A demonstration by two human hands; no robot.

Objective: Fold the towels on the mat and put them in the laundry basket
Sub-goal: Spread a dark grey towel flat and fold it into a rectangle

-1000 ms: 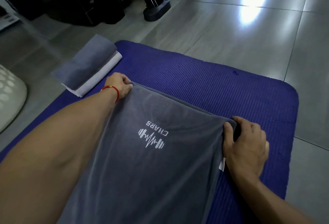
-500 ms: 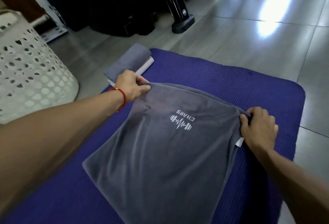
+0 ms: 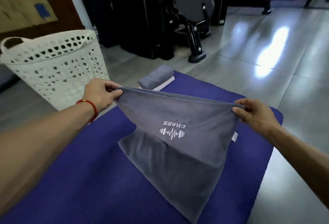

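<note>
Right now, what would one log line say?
left hand: pinches grey towel corner | right hand: pinches other corner | far edge lifted

I see the left hand (image 3: 100,93) and the right hand (image 3: 254,114) each pinching a top corner of the grey towel (image 3: 175,145), its upper edge lifted taut and its lower part lying on the blue mat (image 3: 85,179). Two folded towels (image 3: 156,78) sit at the mat's far edge. The white laundry basket (image 3: 53,67) stands on the floor (image 3: 267,42) to the left.
</note>
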